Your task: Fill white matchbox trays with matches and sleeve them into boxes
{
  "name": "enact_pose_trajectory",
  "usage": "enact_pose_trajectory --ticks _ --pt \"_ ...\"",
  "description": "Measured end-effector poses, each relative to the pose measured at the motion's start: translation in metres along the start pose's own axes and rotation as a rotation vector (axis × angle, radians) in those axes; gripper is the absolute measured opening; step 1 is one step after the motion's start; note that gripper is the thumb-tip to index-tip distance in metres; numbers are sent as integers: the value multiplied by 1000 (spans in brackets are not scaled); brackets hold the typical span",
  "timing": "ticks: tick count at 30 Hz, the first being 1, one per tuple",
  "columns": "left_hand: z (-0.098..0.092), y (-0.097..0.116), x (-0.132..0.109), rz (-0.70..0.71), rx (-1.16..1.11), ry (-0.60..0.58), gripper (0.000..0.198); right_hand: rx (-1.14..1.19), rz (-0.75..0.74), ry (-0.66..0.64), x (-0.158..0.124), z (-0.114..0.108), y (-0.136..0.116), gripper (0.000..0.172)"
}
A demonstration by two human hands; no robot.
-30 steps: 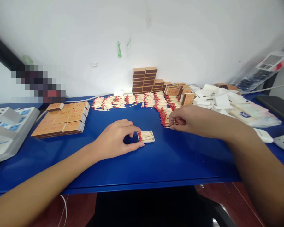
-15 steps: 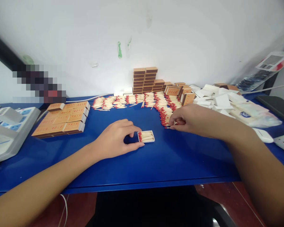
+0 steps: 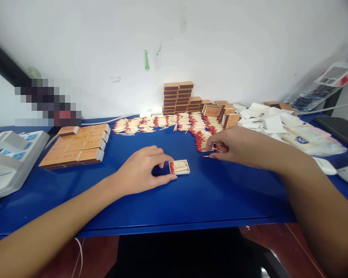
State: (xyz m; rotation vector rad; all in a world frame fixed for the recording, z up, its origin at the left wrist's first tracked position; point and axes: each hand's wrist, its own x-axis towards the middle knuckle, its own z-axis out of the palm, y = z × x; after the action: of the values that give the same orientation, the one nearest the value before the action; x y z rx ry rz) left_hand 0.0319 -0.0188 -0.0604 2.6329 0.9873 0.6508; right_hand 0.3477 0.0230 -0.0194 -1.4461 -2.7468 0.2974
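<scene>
A small white matchbox tray [image 3: 188, 172] lies on the blue table, filled with red-headed matches [image 3: 179, 166]. My left hand [image 3: 145, 170] holds the tray's left end between thumb and index finger. At the lower right end of a long heap of loose matches [image 3: 201, 137], my right hand [image 3: 226, 144] is curled, fingertips down among the matches. One single match [image 3: 205, 156] sticks out leftward by the thumb tip, red head outward. My palm and fingers hide what else lies between the right fingertips.
Orange matchboxes [image 3: 75, 144] lie stacked at left, beside a white power strip [image 3: 31, 154]. More matchboxes [image 3: 176, 98] stand piled against the wall. Loose boxes [image 3: 231, 120], white paper trays [image 3: 272, 121] and a plastic packet [image 3: 310, 141] lie at right.
The right fingertips have shifted slightly up and left at the heap's edge. A gap now shows between the single match and the heap. My left hand and the tray have stayed put.
</scene>
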Motion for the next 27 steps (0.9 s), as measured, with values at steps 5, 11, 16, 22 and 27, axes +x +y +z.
enact_pose_trajectory --ticks 5,11,16,22,27 --pt "0 0 0 -1 -2 -4 27 -12 29 21 0 0 -1 12" --pt "0 0 0 6 1 0 27 -52 80 45 1 5 5 5" --pt "0 0 0 3 4 -3 28 -27 55 3 1 5 4 13" --pt "0 0 0 8 4 0 28 -7 53 -22 1 3 3 14" --pt "0 0 1 13 4 -1 28 52 29 -46 0 5 5 15"
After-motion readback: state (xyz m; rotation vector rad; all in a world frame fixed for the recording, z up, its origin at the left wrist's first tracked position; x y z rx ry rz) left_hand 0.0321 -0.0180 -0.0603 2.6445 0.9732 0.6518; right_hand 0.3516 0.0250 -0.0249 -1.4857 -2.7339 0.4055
